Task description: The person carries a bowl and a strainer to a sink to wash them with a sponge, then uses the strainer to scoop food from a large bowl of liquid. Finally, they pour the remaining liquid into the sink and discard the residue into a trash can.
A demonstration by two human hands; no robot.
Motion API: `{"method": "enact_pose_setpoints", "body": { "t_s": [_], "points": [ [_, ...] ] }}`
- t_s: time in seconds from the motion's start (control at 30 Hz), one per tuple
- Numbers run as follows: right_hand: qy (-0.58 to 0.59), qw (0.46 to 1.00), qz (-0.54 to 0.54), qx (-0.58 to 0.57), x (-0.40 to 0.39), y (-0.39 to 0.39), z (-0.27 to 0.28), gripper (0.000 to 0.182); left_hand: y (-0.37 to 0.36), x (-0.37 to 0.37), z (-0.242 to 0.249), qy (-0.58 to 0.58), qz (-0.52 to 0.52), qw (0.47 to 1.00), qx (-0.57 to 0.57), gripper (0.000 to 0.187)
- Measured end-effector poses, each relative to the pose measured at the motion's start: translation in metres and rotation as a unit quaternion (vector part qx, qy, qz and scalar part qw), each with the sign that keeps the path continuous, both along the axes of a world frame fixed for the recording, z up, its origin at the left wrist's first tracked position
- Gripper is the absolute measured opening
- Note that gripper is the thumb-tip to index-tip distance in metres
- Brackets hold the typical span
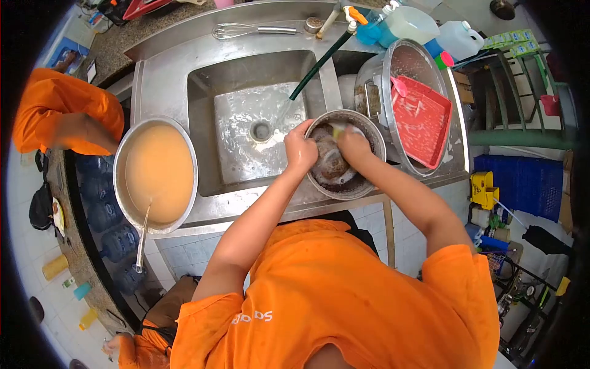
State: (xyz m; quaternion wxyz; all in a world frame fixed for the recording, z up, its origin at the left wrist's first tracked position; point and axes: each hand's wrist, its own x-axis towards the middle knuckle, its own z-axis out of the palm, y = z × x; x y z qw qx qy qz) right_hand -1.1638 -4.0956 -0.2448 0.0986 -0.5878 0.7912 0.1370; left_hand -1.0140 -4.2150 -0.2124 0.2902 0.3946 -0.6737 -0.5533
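A deep metal pot (373, 131) with soapy suds inside stands at the sink's right front corner. My left hand (300, 149) is closed round the pot's left rim. Inside the pot, my right hand (354, 146) is closed on a yellow-green sponge (337, 130), blurred by motion and partly hidden by the fingers. Left of the pot is the steel sink (206, 123), wet and sudsy round its drain. Water runs from a dark green hose (322, 64) into it.
A bowl of orange liquid (158, 172) with a ladle (142, 245) stands left. Right are a large pot (375, 74) and a red tray (421, 117). A whisk (252, 30) and bottles (458, 40) lie behind. Other people in orange (74, 111) are at left.
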Motion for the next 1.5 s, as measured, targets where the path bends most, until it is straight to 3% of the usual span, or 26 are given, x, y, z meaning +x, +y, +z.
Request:
{"method": "enact_pose_setpoints", "body": {
  "t_s": [0.13, 0.27, 0.3, 0.33, 0.4, 0.47, 0.53, 0.57, 0.63, 0.67, 0.73, 0.8, 0.83, 0.87, 0.9, 0.93, 1.0, 1.07, 1.1, 1.13, 1.2, 1.27, 1.33, 1.4, 1.47, 1.5],
  "points": [
    [-0.136, 0.967, -0.014, 0.214, 0.031, 0.030, 0.023, 0.029, 0.000, 0.001, 0.009, 0.019, 0.001, 0.999, 0.044, 0.047],
    [-0.242, 0.925, -0.002, 0.292, 0.082, -0.020, 0.030, 0.031, 0.002, 0.004, 0.001, 0.045, 0.014, 0.993, 0.106, 0.045],
    [-0.466, 0.839, -0.237, 0.151, 0.092, -0.031, 0.033, 0.033, 0.000, 0.010, 0.008, 0.053, 0.035, 0.992, 0.113, 0.045],
    [-0.638, 0.643, -0.423, -0.010, 0.094, -0.050, 0.037, 0.035, -0.010, 0.012, 0.017, 0.068, 0.060, 0.990, 0.110, 0.045],
    [-0.819, 0.318, -0.454, -0.151, 0.105, -0.082, 0.031, 0.038, -0.024, 0.023, 0.013, 0.093, 0.100, 0.974, 0.178, 0.037],
    [-0.855, 0.255, -0.398, -0.213, 0.119, -0.111, 0.076, 0.053, -0.029, 0.027, 0.039, 0.204, 0.168, 0.952, 0.157, 0.023],
    [-0.899, 0.148, -0.379, -0.160, 0.115, -0.142, 0.073, 0.056, -0.040, 0.038, 0.044, 0.147, 0.143, 0.975, 0.085, 0.010],
    [-0.904, 0.145, -0.369, -0.160, 0.115, -0.153, 0.077, 0.056, -0.042, 0.044, 0.050, 0.064, 0.134, 0.989, -0.025, 0.010],
    [-0.822, 0.342, -0.340, -0.301, 0.112, -0.173, 0.093, 0.054, -0.051, 0.058, 0.051, -0.001, 0.084, 0.985, -0.148, 0.014],
    [-0.841, 0.289, -0.338, -0.308, 0.110, -0.171, 0.118, 0.049, -0.053, 0.060, 0.049, 0.000, 0.083, 0.985, -0.153, 0.014],
    [-0.813, 0.333, -0.327, -0.348, 0.099, -0.181, 0.112, 0.044, -0.061, 0.057, 0.043, 0.160, 0.185, 0.946, -0.210, 0.024],
    [-0.815, 0.310, -0.336, -0.357, 0.087, -0.182, 0.123, 0.045, -0.084, 0.061, 0.024, 0.149, 0.285, 0.939, -0.123, 0.045],
    [-0.815, 0.286, -0.352, -0.360, 0.082, -0.179, 0.128, 0.047, -0.095, 0.072, 0.032, 0.265, 0.272, 0.907, 0.181, 0.051],
    [-0.814, 0.290, -0.352, -0.360, 0.079, -0.175, 0.134, 0.047, -0.103, 0.083, 0.035, 0.352, 0.229, 0.779, 0.466, 0.058],
    [-0.819, 0.287, -0.348, -0.354, 0.074, -0.171, 0.140, 0.052, -0.110, 0.088, 0.037, 0.393, 0.211, 0.697, 0.562, 0.061],
    [-0.825, 0.283, -0.344, -0.348, 0.070, -0.167, 0.145, 0.056, -0.118, 0.088, 0.028, 0.398, 0.210, 0.693, 0.564, 0.061],
    [-0.819, 0.297, -0.356, -0.339, 0.061, -0.164, 0.130, 0.062, -0.135, 0.081, 0.000, 0.486, 0.069, 0.748, 0.447, 0.051],
    [-0.766, 0.372, -0.345, -0.396, 0.051, -0.160, 0.104, 0.061, -0.129, 0.080, 0.033, 0.462, 0.094, 0.769, 0.432, 0.045],
    [-0.613, 0.538, -0.442, -0.374, 0.031, -0.166, 0.070, 0.049, -0.125, 0.082, 0.054, 0.443, 0.130, 0.784, 0.414, 0.047],
    [-0.605, 0.531, -0.455, -0.381, 0.016, -0.172, 0.044, 0.049, -0.122, 0.085, 0.065, 0.418, 0.160, 0.800, 0.400, 0.049],
    [-0.708, 0.425, -0.413, -0.384, -0.015, -0.176, 0.014, 0.034, -0.127, 0.097, 0.060, 0.325, 0.115, 0.879, 0.329, 0.051],
    [-0.777, 0.455, -0.396, -0.178, -0.040, -0.178, 0.032, 0.022, -0.123, 0.102, 0.067, 0.235, 0.059, 0.941, 0.236, 0.046],
    [-0.636, 0.705, -0.276, -0.147, -0.044, -0.188, 0.073, 0.019, -0.116, 0.097, 0.068, 0.167, 0.039, 0.959, 0.228, 0.041],
    [-0.333, 0.918, -0.137, -0.167, -0.035, -0.222, 0.070, 0.018, -0.103, 0.079, 0.069, -0.009, -0.067, 0.996, -0.053, 0.040],
    [-0.232, 0.936, -0.111, -0.240, 0.029, -0.207, 0.103, 0.026, -0.090, 0.052, 0.061, -0.111, -0.050, 0.981, -0.149, 0.044],
    [-0.175, 0.930, -0.079, -0.313, 0.063, -0.178, 0.131, 0.026, -0.092, 0.041, 0.034, -0.040, -0.012, 0.998, -0.042, 0.042]
  ]
}}
